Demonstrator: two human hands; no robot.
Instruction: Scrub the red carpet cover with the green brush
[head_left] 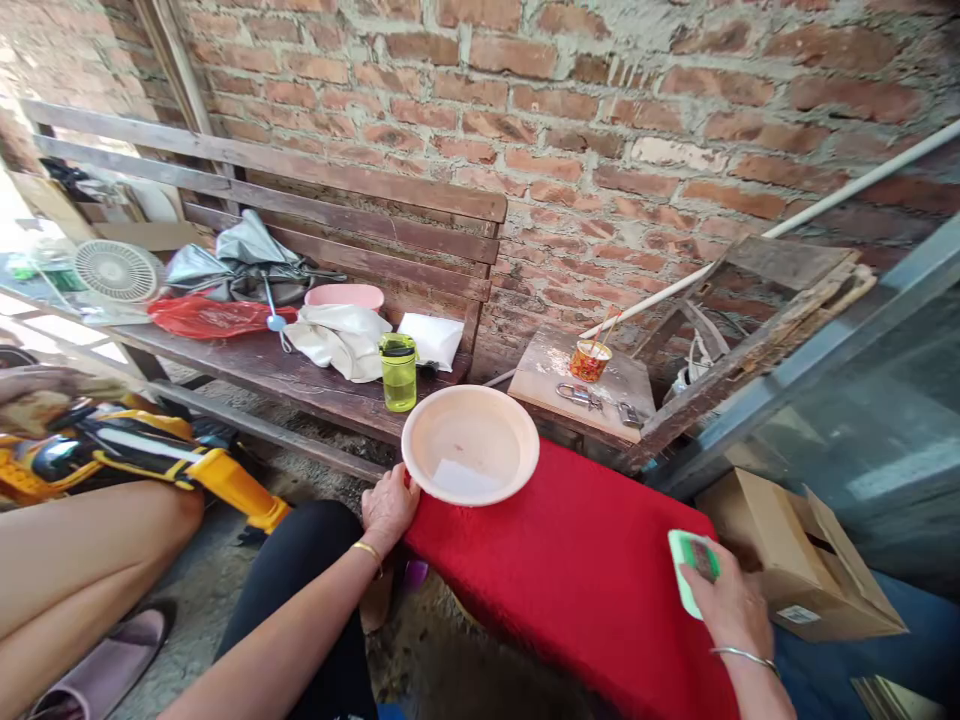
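Holding a green block (682,562) at the right end of a red cloth (570,560)

The green block is gripped in the right hand (739,605), with the thumb pressed over its face and the fingers wrapped behind; whether the cloth is touched by it cannot be told. At the cloth's left corner, just beside the pale basin (517,440), the left hand (390,508) is placed with its fingers bent; whether the edge is grasped or only leaned on cannot be told.

The step in hand is judged to be work on the cloth's surface with the block. For the next move, a flat, even pressure on the block seems to be called for, while the cloth is steadied at the corner.

Open room is offered by the bare stretch of cloth between the basin and the block. The far left part is taken up by the basin, which should not be knocked. Beyond the back edge, a wooden stand (540,370) is set, with a cup (589,364) on it. On the right, elbow room is narrowed by a cardboard box (787,560). Along the near edge, only floor is met.
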